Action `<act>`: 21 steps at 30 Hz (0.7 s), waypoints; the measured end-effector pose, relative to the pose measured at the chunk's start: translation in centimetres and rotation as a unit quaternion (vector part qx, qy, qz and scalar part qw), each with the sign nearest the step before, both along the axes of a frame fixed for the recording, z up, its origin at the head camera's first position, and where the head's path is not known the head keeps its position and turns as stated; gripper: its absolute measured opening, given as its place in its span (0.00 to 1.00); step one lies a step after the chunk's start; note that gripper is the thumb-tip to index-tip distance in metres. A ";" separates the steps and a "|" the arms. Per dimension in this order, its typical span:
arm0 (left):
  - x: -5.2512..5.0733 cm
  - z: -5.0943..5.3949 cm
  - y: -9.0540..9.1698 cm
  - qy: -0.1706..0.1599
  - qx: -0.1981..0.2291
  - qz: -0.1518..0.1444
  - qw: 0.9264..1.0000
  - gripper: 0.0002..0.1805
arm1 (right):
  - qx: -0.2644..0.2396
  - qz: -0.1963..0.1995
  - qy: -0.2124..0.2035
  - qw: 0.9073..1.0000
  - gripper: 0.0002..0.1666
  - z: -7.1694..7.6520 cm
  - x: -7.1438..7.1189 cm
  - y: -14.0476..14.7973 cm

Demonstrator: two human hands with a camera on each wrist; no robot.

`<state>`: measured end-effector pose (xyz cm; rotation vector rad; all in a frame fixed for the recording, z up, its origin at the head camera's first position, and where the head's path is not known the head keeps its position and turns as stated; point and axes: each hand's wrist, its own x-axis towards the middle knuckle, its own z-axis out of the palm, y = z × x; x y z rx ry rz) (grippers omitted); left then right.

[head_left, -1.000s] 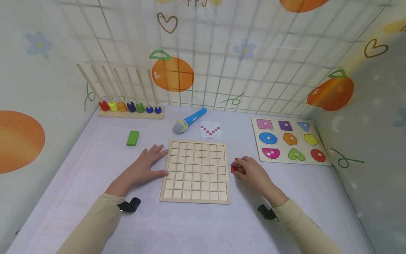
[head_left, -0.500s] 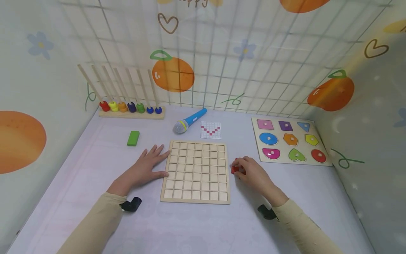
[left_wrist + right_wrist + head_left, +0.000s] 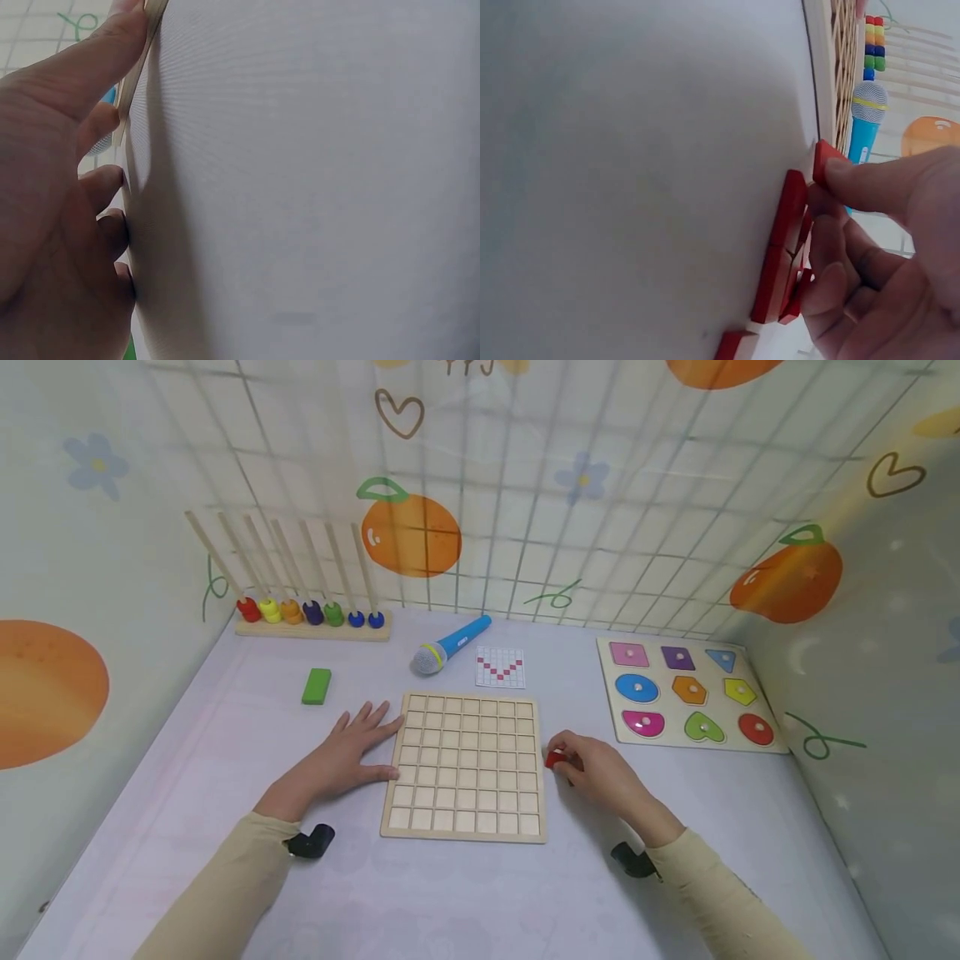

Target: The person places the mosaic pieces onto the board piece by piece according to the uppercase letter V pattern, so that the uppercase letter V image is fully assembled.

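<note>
A square wooden grid board (image 3: 467, 768) with pale recessed cells lies in front of me. My left hand (image 3: 341, 762) is spread flat, its thumb and index fingertip touching the board's left edge. To the right of the board, my right hand (image 3: 600, 775) pinches a small red tile (image 3: 823, 161) between thumb and finger. Under those fingers, the right wrist view shows several more red tiles (image 3: 781, 225) on the table, mostly hidden from the head camera. One more red tile (image 3: 736, 345) lies slightly apart from them.
Behind the board are a small card with a red V pattern (image 3: 500, 667) and a blue toy microphone (image 3: 450, 646). A green block (image 3: 317, 686) lies at left, below a bead-and-peg rack (image 3: 311, 628). A shape puzzle board (image 3: 690, 690) sits at back right.
The right hand's fingers have closed around a red tile and tilted it up slightly. The left hand stays against the board.
</note>
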<state>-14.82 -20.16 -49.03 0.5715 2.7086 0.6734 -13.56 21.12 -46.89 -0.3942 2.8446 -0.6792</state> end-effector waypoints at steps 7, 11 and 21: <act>0.0 0.3 0.1 0.002 0.008 0.002 1.000 0.51 | -0.036 0.006 0.009 0.999 0.14 0.3 -0.1 0.0; 0.0 0.3 0.1 0.002 0.011 0.003 1.000 0.50 | -0.047 0.007 0.014 0.999 0.15 0.4 -0.2 0.0; 0.1 0.3 0.2 -0.006 0.013 0.007 1.000 0.51 | -0.067 0.000 0.023 0.997 0.15 0.6 -0.1 -0.3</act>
